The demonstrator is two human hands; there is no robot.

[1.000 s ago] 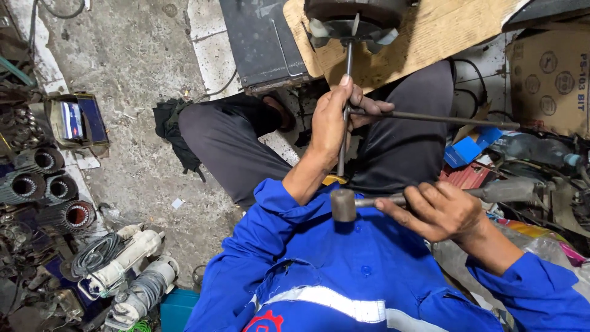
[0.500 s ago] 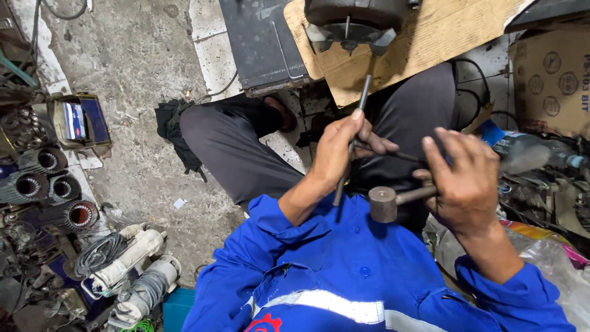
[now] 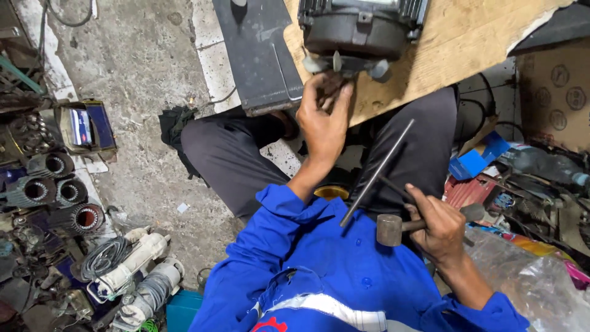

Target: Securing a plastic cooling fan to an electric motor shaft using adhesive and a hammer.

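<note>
Left hand [image 3: 324, 123] has fingers spread on the dark ribbed electric motor [image 3: 361, 31] straight ahead, while the right hand [image 3: 439, 227], back near the lap, is clamped on the small steel-headed hammer [image 3: 390, 229] and long thin steel rod [image 3: 377, 173] slanting up toward the motor.

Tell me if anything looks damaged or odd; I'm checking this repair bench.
The light wooden board under the black electric motor has a broken, jagged right edge. The left hand touches the motor's exposed fan blades, no cover fitted.
</note>
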